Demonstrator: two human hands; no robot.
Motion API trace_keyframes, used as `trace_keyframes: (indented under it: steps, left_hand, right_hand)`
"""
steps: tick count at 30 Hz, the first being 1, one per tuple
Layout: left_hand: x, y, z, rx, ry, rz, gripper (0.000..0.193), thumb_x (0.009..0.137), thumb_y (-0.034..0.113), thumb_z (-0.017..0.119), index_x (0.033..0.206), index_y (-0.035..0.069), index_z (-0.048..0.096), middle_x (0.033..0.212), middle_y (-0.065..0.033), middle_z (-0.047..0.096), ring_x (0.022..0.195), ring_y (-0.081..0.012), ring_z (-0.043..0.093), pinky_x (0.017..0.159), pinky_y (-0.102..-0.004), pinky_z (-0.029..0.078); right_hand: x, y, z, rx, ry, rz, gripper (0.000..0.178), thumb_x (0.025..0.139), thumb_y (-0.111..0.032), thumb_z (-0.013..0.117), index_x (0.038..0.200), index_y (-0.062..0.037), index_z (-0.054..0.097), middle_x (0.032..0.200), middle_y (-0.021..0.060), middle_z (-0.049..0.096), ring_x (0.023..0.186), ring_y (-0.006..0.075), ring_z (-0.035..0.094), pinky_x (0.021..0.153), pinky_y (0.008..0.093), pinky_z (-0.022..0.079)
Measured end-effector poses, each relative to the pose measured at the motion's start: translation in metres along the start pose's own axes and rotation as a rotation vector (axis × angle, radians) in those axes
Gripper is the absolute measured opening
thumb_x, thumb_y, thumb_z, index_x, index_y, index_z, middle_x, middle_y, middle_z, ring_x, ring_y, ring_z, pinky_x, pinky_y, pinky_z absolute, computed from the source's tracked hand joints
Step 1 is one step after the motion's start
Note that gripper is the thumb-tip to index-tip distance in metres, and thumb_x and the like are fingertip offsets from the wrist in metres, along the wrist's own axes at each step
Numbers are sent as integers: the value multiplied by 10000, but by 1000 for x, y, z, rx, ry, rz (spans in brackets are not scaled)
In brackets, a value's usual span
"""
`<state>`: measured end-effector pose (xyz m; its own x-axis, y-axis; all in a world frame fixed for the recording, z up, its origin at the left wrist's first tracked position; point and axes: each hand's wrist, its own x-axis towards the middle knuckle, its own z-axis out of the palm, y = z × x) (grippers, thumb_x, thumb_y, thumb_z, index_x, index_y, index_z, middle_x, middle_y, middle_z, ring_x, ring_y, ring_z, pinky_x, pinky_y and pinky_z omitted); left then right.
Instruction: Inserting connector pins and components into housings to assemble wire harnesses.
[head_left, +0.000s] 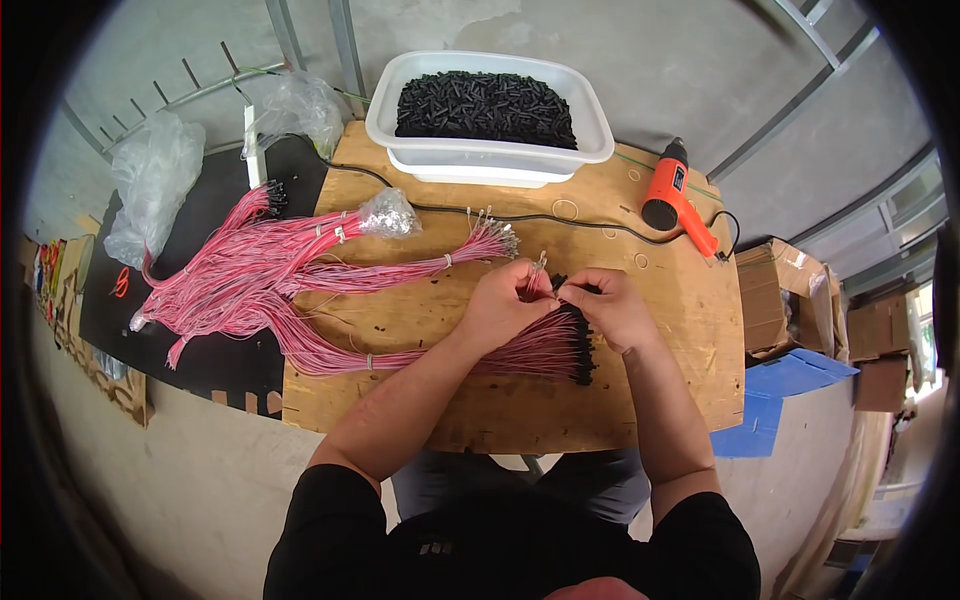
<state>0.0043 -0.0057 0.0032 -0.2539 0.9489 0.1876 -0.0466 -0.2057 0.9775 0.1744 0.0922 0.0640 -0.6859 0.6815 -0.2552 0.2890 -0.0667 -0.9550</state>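
Observation:
My left hand [507, 305] is closed around a few pink wires [537, 284], whose metal-tipped ends stick up above the fingers. Close beside it, my right hand [612, 308] pinches something at the fingertips, too small and hidden to name. Under both hands lies a long bundle of pink wires [480, 358] with black pieces [583, 360] on its right-hand ends. Another wire bundle [400, 272], tied with a band, has bare metal terminals [495, 235] fanned out just beyond my left hand.
A white tub [382, 125] full of short black tubes stands at the back. An orange heat gun [668, 195] lies at the right, its black cord [520, 217] crossing the wooden table [680, 330]. Piled wires [230, 265] and plastic bags [155, 185] cover the left; a cardboard box [765, 300] stands right.

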Motion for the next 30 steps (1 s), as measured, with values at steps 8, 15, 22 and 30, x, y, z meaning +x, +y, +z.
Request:
trace_keyframes:
  steps: [8, 15, 22, 30]
  left_hand:
    - [0, -1, -6, 114, -77, -145, 185, 841, 155, 791, 953, 14, 745, 756, -54, 707, 678, -72, 613, 641, -256, 503]
    - [-1, 6, -4, 226, -61, -93, 207, 842, 192, 775, 942, 11, 760, 738, -111, 717, 644, -102, 633, 626, -273, 511]
    - [-2, 9, -3, 305, -17, -125, 199, 838, 200, 774, 916, 18, 756, 709, -81, 704, 647, -90, 632, 628, -269, 511]
    - [-1, 5, -3, 244, -9, -142, 197, 861, 197, 762, 938, 15, 752, 712, -55, 695, 650, -72, 602, 623, -262, 493]
  right_hand:
    - [2, 16, -5, 163, 18, 42, 118, 924, -105, 727, 975, 1, 738, 775, -28, 655, 578, 18, 461, 504, 192, 328]
    - [1, 15, -1, 104, 53, -2, 110, 919, -94, 732, 965, 5, 719, 671, -60, 571, 518, 12, 401, 468, 198, 276]
    - [9, 0, -25, 742, 4, 51, 189, 962, -39, 550, 1126, 27, 618, 917, 64, 622, 678, 117, 533, 578, 238, 397]
    - [26, 25, -29, 898, -24, -16, 236, 1046, -85, 460, 1224, 2, 588, 982, 86, 621, 751, 136, 530, 635, 231, 427]
